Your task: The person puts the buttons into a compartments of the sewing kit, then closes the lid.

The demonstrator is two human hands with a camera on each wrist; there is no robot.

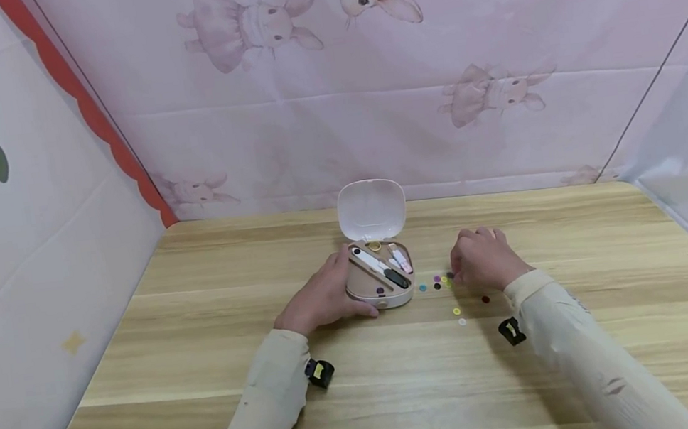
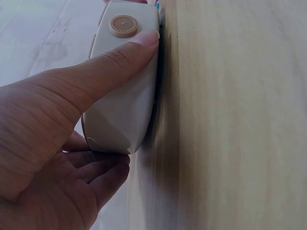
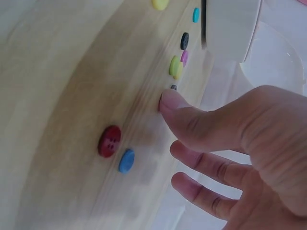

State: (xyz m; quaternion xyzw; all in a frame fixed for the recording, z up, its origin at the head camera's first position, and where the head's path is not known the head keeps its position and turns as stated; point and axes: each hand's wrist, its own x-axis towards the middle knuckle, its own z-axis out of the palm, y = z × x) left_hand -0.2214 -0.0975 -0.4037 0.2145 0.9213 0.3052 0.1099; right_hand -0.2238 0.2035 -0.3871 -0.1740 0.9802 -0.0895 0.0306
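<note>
A small white sewing case stands on the table with its lid raised. My left hand grips its left side, the thumb along the front wall near a round tan button-shaped catch. Inside lie a white tool with a black end, a dark purple button and small pink-and-white items. To the right of the case, my right hand is lowered to the table, its thumb and index finger pinching at a dark button. The thumb largely hides the index finger.
Loose buttons lie between case and right hand, among them a teal one, a black one and a yellow one. A red button and a blue button lie near the right hand. Printed cloth walls surround the wooden table.
</note>
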